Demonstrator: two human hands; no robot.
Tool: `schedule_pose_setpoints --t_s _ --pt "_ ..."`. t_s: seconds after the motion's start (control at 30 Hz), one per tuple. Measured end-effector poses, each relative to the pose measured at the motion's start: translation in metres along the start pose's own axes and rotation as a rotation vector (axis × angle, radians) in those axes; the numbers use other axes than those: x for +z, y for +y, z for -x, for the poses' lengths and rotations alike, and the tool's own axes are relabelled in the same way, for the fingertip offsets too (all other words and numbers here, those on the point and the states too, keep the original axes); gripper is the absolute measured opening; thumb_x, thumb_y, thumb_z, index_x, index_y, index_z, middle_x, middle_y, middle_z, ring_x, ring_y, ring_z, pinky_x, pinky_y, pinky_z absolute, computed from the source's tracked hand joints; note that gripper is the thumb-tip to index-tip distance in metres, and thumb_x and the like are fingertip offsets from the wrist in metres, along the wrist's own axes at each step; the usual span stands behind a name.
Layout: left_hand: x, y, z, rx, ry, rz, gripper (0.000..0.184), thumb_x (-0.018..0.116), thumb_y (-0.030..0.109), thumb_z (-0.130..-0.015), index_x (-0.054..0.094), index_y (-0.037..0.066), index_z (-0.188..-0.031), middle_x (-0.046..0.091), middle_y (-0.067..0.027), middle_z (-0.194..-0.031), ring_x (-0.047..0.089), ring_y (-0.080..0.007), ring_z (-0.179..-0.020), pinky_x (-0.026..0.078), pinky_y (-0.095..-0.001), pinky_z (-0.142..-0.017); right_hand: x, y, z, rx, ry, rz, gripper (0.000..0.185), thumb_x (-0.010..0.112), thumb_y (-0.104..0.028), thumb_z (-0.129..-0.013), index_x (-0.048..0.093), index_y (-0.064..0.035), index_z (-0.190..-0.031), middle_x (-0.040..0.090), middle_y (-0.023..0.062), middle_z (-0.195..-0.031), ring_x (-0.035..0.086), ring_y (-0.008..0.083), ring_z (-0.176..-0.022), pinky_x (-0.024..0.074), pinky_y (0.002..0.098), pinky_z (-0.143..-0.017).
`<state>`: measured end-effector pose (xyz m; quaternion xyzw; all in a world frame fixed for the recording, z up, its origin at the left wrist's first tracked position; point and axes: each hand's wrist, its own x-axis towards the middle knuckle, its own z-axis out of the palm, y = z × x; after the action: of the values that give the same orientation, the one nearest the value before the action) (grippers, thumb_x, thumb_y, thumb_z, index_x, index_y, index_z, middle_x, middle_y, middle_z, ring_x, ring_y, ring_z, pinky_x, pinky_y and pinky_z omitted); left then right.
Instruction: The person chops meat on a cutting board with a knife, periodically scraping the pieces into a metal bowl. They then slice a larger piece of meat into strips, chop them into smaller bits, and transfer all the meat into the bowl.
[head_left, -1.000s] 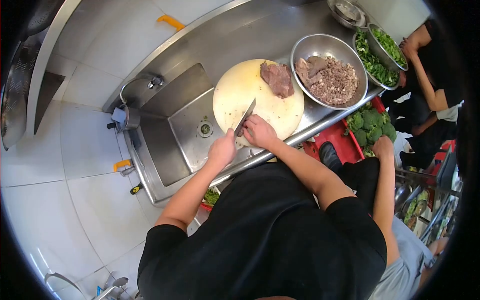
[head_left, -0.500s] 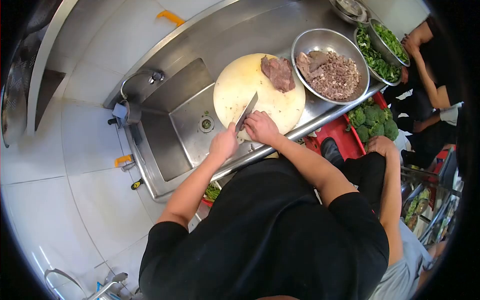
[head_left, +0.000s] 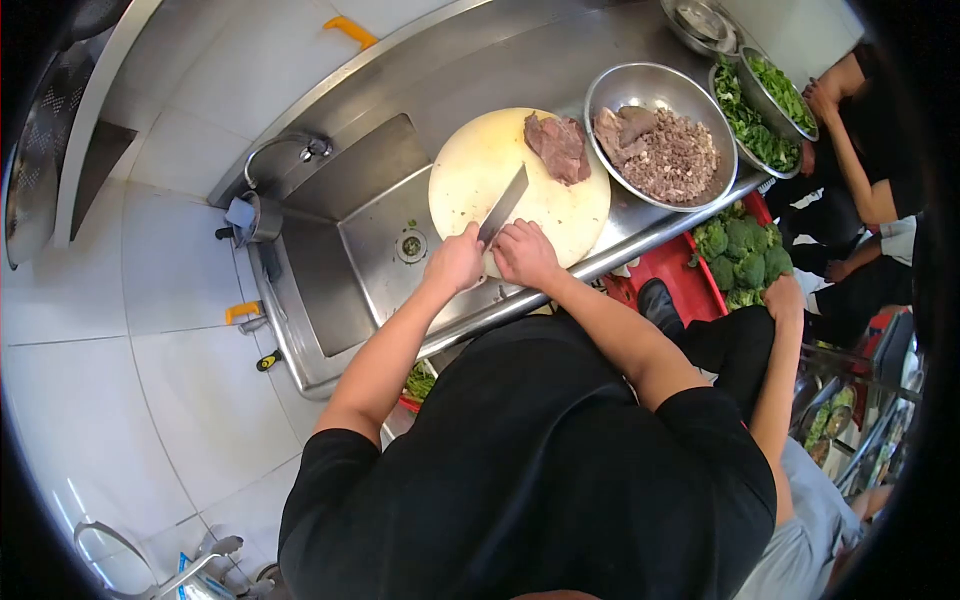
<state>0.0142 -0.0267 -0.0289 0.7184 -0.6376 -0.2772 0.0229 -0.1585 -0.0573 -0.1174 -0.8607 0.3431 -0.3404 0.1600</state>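
Knife sits clamped in the left hand; the right hand curls beside it, contents hidden. Beyond both, one meat chunk lies uncut, near mostly diced meat.

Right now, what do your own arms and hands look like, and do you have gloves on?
No gloves: my bare left hand and bare right hand show no watch or bracelet at the wrists. Short black cloth sleeves end near my elbows.
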Motion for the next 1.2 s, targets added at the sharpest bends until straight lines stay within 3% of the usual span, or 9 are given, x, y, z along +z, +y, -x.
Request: schedule_pose_setpoints --t_s 0.27,0.43,0.57,0.7,0.87,1.0,1.03,1.13,1.2 --pt "-0.049 -0.006 0.019 -0.079 0.132 0.174 0.03 0.058 0.027 -0.104 0.058 0.003 -0.122 0.072 -0.0298 -0.104 0.068 -0.0499 -0.103 0.053 -0.0561 -0.088 -0.015 -0.001 0.001 -0.017 0.06 -0.096 0.01 0.074 -0.011 -0.08 0.067 -0.0097 -0.087 0.063 0.0083 -0.089 0.059 0.0296 -0.086 0.047 0.0413 -0.079" --pt "-0.041 -0.048 0.036 -0.009 0.381 0.357 0.031 0.061 0.029 -0.103 0.059 0.003 -0.12 0.072 -0.0299 -0.105 0.068 -0.0515 -0.101 0.053 -0.0556 -0.085 -0.012 0.01 0.0 0.071 0.143 -0.212 0.008 0.072 -0.007 -0.085 0.067 -0.007 -0.092 0.064 0.01 -0.091 0.061 0.0316 -0.085 0.0487 0.0435 -0.079" --pt "-0.022 -0.054 0.055 -0.025 0.37 0.378 0.031 0.06 0.029 -0.104 0.06 0.003 -0.12 0.072 -0.0284 -0.103 0.069 -0.0506 -0.099 0.054 -0.0534 -0.084 -0.032 0.027 -0.001 0.271 0.296 -0.179 0.015 0.067 -0.001 -0.088 0.066 -0.0044 -0.102 0.064 0.0132 -0.093 0.062 0.0324 -0.084 0.0512 0.0412 -0.077" --pt "0.002 -0.037 0.057 -0.019 0.097 0.389 0.03 0.059 0.031 -0.104 0.061 0.007 -0.122 0.073 -0.0276 -0.106 0.069 -0.0486 -0.101 0.054 -0.0536 -0.087 -0.063 0.066 -0.032 0.38 0.48 -0.071 0.022 0.065 -0.001 -0.088 0.064 -0.0035 -0.11 0.062 0.0134 -0.092 0.062 0.0299 -0.08 0.0514 0.0405 -0.075" --pt "0.019 -0.046 0.025 0.148 -0.131 0.232 0.032 0.06 0.031 -0.103 0.063 0.003 -0.119 0.071 -0.0274 -0.109 0.069 -0.0448 -0.104 0.053 -0.0508 -0.089 -0.086 0.102 -0.076 0.578 0.435 0.027 0.031 0.065 -0.008 -0.088 0.064 -0.0017 -0.118 0.068 0.0203 -0.109 0.066 0.0378 -0.104 0.0534 0.0459 -0.093" --pt "0.004 -0.056 -0.004 0.1 -0.105 0.222 0.032 0.062 0.032 -0.102 0.064 0.004 -0.116 0.072 -0.0264 -0.11 0.07 -0.0441 -0.103 0.054 -0.0507 -0.087 -0.08 0.118 -0.094 0.583 0.147 0.267 0.042 0.069 -0.012 -0.086 0.061 0.0 -0.125 0.069 0.0257 -0.116 0.066 0.042 -0.111 0.0526 0.0501 -0.098" --pt "-0.021 -0.038 -0.004 -0.035 -0.21 0.185 0.033 0.059 0.031 -0.103 0.062 0.005 -0.122 0.073 -0.0269 -0.112 0.071 -0.0444 -0.104 0.054 -0.0527 -0.091 -0.075 0.125 -0.094 0.547 0.072 0.321 0.052 0.074 -0.02 -0.086 0.058 0.0007 -0.131 0.069 0.0276 -0.116 0.065 0.044 -0.112 0.0522 0.0507 -0.099" --pt "-0.031 -0.022 -0.01 -0.013 -0.019 0.027 0.033 0.057 0.029 -0.103 0.06 0.003 -0.125 0.072 -0.0284 -0.112 0.071 -0.045 -0.104 0.054 -0.0541 -0.092 -0.059 0.15 -0.102 0.608 -0.114 0.464 0.063 0.079 -0.028 -0.085 0.056 0.0009 -0.136 0.069 0.0264 -0.117 0.065 0.0447 -0.114 0.0519 0.0509 -0.1" --pt "-0.03 -0.012 -0.009 0.015 -0.007 0.116 0.033 0.056 0.027 -0.103 0.059 0.003 -0.125 0.071 -0.0299 -0.112 0.07 -0.0467 -0.106 0.054 -0.055 -0.094 -0.057 0.16 -0.109 0.651 -0.037 0.411 0.066 0.084 -0.037 -0.084 0.061 0.0033 -0.131 0.071 0.0281 -0.116 0.068 0.0419 -0.113 0.0536 0.0491 -0.099"
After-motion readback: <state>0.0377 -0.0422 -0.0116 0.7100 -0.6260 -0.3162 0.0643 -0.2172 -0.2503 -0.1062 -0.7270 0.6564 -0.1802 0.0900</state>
